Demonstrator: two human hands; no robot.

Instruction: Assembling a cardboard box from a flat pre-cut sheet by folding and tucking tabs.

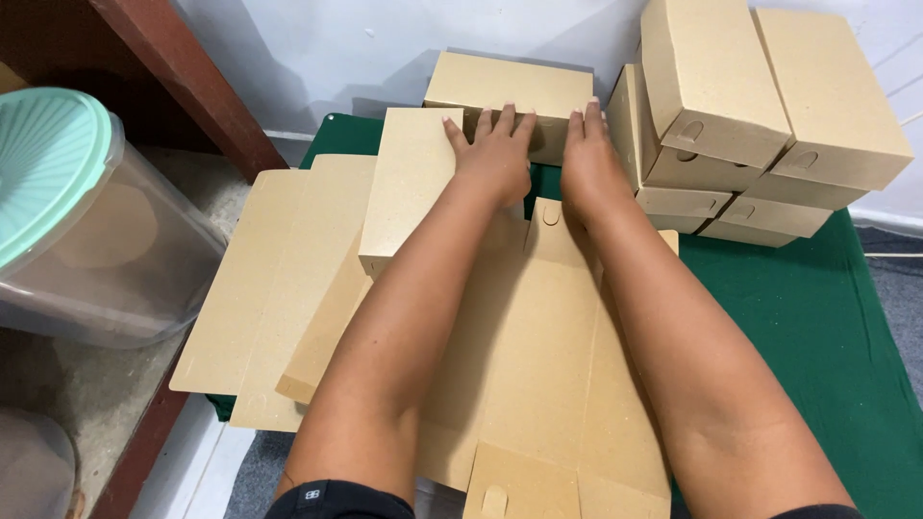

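Both my hands reach forward to a closed brown cardboard box [510,88] at the far edge of the green cloth. My left hand [493,154] lies flat with fingers spread against the box's near side. My right hand [588,159] rests beside it, fingers together, touching the box's right end. Under my forearms lies a flat, unfolded cardboard box blank [548,356] with a tab slot near its far end. A folded box piece [409,187] sits just left of my left hand.
Several finished cardboard boxes [745,106] are stacked at the right against the white wall. More flat blanks [269,288] fan out at the left. A clear plastic tub with a mint lid [67,221] stands far left by a wooden post. Green cloth [817,317] covers the surface.
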